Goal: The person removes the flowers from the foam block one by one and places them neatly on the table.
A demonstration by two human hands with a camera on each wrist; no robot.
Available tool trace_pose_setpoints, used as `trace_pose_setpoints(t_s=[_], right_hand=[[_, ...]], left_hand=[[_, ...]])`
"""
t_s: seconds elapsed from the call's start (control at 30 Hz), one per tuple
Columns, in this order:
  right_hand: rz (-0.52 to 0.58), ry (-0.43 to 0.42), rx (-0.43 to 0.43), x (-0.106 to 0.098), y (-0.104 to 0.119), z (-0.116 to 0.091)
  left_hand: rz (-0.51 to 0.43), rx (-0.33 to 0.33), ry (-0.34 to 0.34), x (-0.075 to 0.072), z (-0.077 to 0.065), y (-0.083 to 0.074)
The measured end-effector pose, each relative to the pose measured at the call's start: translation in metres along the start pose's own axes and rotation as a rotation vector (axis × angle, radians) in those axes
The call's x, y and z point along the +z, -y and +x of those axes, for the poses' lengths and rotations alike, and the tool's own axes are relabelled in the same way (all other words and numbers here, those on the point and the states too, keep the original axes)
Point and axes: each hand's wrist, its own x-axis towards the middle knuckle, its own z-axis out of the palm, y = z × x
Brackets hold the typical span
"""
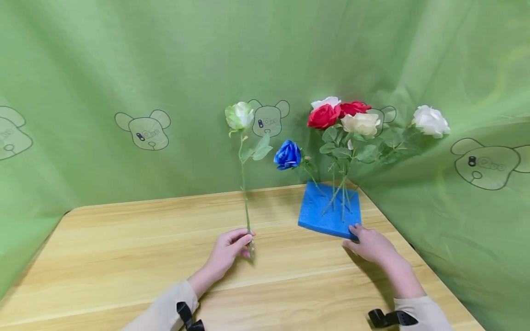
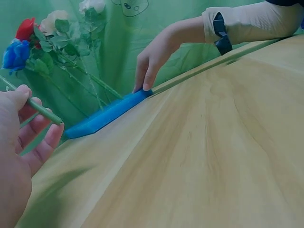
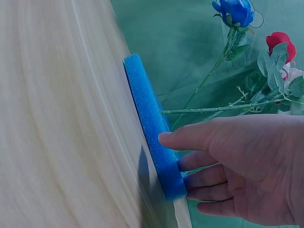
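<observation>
The left wrist view's left edge cuts off the left hand (image 2: pixel 12 156) and the bloom (image 1: pixel 239 116) of the held rose (image 2: pixel 45 111). In the head view's upper right, a red rose (image 1: pixel 324 117) partly hides a white rose (image 1: pixel 326 102); the bear prints' lettering (image 1: pixel 151 133) is too small to read.

Place: curtained booth | green cartoon-print curtains (image 1: pixel 198 59) behind, beside | wood-grain table (image 1: pixel 124 248)

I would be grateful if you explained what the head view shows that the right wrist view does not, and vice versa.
Only the head view shows the person's bare left hand pinching the thin green stem of a pale green-and-white rose. Only the right wrist view shows the palm side of the right hand. Both show that hand touching the flat blue foam block, plus a deep blue rose and the pale wooden table.
</observation>
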Motion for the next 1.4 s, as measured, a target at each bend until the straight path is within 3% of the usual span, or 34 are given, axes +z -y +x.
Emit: trace_pose_setpoints(t_s=[0.23, 0.87, 1.17, 1.4], right_hand=[[-0.003, 0.01, 0.0, -0.002, 0.001, 0.0], [0.009, 0.007, -0.009, -0.002, 0.003, -0.002], [0.005, 0.004, -0.01, -0.005, 0.006, -0.003], [0.003, 0.012, -0.008, -0.004, 0.005, -0.003]], left_hand=[[0.033, -0.021, -0.031, -0.021, -0.018, -0.003], [0.084, 0.003, -0.14, -0.083, -0.074, -0.012], [0.143, -0.033, -0.199, -0.11, -0.102, -0.02], [0.163, -0.055, -0.275, -0.123, -0.124, -0.023]])
